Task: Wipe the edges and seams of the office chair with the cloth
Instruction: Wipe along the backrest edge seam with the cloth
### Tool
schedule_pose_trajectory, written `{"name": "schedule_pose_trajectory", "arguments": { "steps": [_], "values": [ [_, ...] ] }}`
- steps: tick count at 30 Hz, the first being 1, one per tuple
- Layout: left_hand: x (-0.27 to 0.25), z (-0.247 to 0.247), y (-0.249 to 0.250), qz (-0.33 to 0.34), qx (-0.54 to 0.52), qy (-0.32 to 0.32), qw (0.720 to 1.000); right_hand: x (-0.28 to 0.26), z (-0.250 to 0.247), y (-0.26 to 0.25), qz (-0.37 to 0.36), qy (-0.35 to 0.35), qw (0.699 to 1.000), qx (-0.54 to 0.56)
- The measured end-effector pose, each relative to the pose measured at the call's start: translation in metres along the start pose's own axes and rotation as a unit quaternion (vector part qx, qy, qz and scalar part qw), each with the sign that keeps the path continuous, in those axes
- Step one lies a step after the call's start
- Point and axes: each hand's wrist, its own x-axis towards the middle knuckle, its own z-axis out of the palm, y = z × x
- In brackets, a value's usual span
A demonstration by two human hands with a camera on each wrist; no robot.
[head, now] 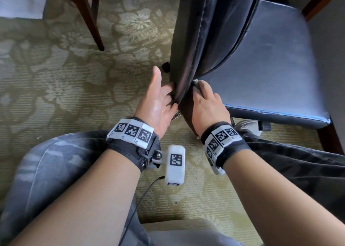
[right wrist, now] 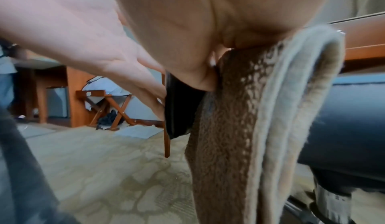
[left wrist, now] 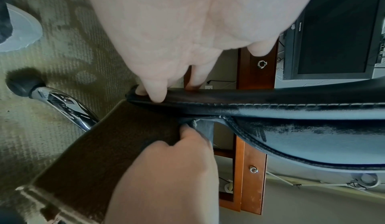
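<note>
Left hand lies open, fingers braced on the black leather office chair backrest's edge; right hand grips the brown terry cloth there, beside the seat.

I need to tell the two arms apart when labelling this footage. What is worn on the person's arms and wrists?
Both forearms are bare, with no sleeves. Each wrist carries a black fabric strap ringed with white blocks printed with black square codes. The left hand side also has a white box with one code, hung under the wrist, and a thin black cable trailing from it. The right hand shows no cable.
</note>
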Motion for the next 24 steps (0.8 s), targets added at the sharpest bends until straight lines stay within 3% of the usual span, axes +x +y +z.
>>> {"name": "schedule_pose_trajectory", "arguments": {
  "steps": [6,14,24],
  "values": [
    [0.000,0.001,0.001,-0.006,-0.001,0.001,1.000,-0.001,0.004,-0.005,-0.006,-0.055,0.996,-0.064],
    [0.001,-0.003,0.002,-0.019,-0.009,0.002,1.000,0.001,0.007,-0.003,0.000,-0.113,0.991,-0.073],
    [0.003,-0.004,0.003,-0.025,0.000,-0.003,1.000,-0.008,-0.011,0.017,-0.085,-0.074,0.992,-0.056]
  ]
}}
